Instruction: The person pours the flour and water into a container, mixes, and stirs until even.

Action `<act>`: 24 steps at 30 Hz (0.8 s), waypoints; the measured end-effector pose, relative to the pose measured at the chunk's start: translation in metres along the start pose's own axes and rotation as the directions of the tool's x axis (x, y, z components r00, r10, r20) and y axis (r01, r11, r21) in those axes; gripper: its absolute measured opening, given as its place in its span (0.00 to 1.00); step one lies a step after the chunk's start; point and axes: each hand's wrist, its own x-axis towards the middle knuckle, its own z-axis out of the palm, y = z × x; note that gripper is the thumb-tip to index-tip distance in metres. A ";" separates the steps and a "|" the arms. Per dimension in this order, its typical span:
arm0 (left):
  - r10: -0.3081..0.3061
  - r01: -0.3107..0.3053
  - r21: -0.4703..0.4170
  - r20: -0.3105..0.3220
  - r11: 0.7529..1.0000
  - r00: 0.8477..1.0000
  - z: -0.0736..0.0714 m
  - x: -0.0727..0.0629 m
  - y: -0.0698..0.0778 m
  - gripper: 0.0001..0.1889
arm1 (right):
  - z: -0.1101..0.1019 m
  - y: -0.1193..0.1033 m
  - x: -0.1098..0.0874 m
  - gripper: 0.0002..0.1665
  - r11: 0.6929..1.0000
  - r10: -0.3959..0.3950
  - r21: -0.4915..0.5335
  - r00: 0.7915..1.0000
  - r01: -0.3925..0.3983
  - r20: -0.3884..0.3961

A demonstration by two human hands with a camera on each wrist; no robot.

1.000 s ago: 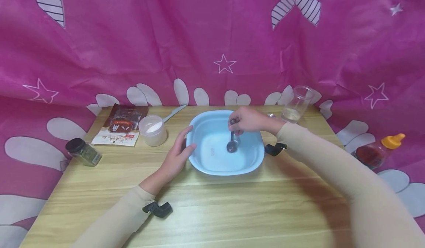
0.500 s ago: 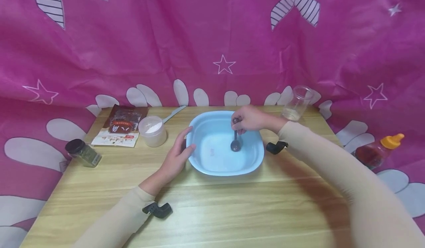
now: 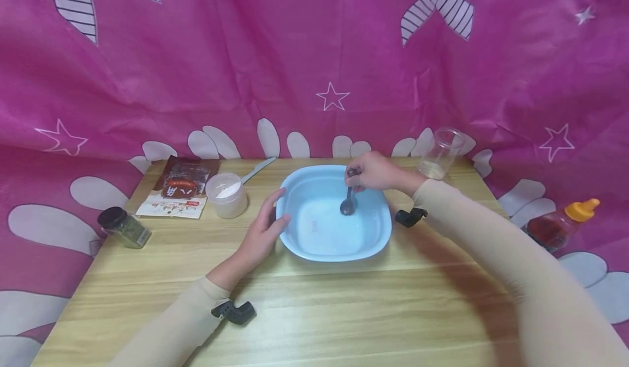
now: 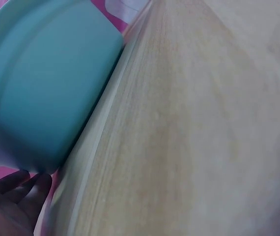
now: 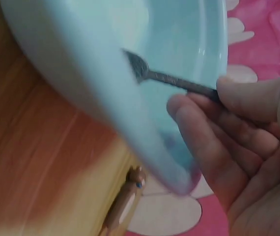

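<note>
A light blue plastic basin (image 3: 314, 171) stands on the wooden table. My left hand (image 3: 257, 236) holds its left side, with thumb and index fingertip at the rim. In the left wrist view, other fingers (image 4: 36, 194) touch the basin's outer wall (image 4: 46, 93). My right hand (image 3: 375, 171) reaches over the back right rim and pinches a small dark spoon (image 3: 347, 207) by the handle. The spoon's bowl points down inside the basin; whether it touches the bottom, I cannot tell. The right wrist view shows thumb and fingers on the handle of the spoon (image 5: 179, 81).
Left of the basin are a tub of white powder (image 3: 227, 196), a light blue knife (image 3: 258, 170), a brown-and-white packet (image 3: 179, 187) and a black-lidded jar (image 3: 124, 228). To the right stand a clear cup (image 3: 441, 153) and a yellow-capped bottle (image 3: 557, 225). A brown bear-topped handle (image 5: 125, 196) lies beside the basin.
My right hand and the spoon have shifted slightly right, and the spoon's bowl has moved a little toward the back of the basin. My left hand stays in place.
</note>
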 end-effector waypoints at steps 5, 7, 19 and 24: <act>0.000 0.000 0.002 0.008 1.000 1.000 0.000 0.001 -0.001 0.34 | -0.007 0.004 -0.006 0.03 0.999 -0.004 -0.050 1.000 0.006 0.030; 0.002 -0.002 -0.001 0.013 1.000 1.000 0.000 0.001 0.000 0.34 | -0.007 0.001 -0.009 0.02 0.999 -0.016 -0.026 0.994 0.019 0.109; 0.002 -0.002 -0.013 0.007 1.000 1.000 0.001 -0.001 -0.001 0.34 | 0.002 -0.001 -0.001 0.03 0.996 -0.068 -0.048 0.997 0.070 0.045; 0.007 -0.007 0.000 0.005 1.000 1.000 0.000 -0.001 0.000 0.34 | 0.000 0.000 -0.006 0.02 0.997 -0.049 -0.059 0.993 0.056 0.104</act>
